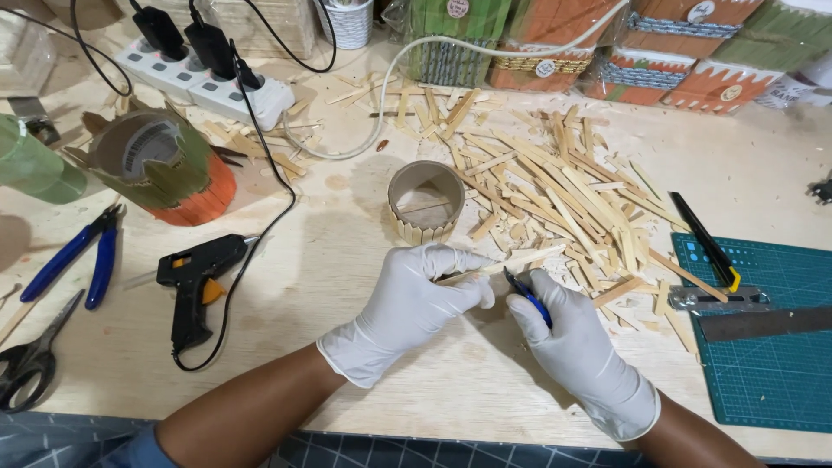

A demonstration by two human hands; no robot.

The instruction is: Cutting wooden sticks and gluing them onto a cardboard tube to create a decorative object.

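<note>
From my remote seat I record the following: the left hand point(407, 303), in a white glove, has its grip clenched on a thin, pale wooden craft stick point(503, 263), held level just above the light plywood surface point(347, 269) and just in front of the short cardboard ring part-clad in upright sticks point(425, 201). The right hand point(581, 347), also gloved, grasps a small blue-handled cutter point(529, 299), its tip at the stick near the left thumb. Risk one: the cutting end sits very near the left fingertips, and a slip or a sudden snap of the stick could carry it into the glove (thin latex gives little protection). Risk two: a severed end may fly into the loose heap of cut pale stick pieces point(555, 186) and be lost among them. Risk three: the black glue gun point(195, 282) lies on its side to the left with its black cable point(260, 156) looping across the surface, so a forearm could catch it; I cannot tell whether it is hot. The yellow-and-black utility knife point(706, 243) lies at the edge of the green cutting mat point(763, 347), near the right wrist; whether its blade is out I cannot tell.
</note>
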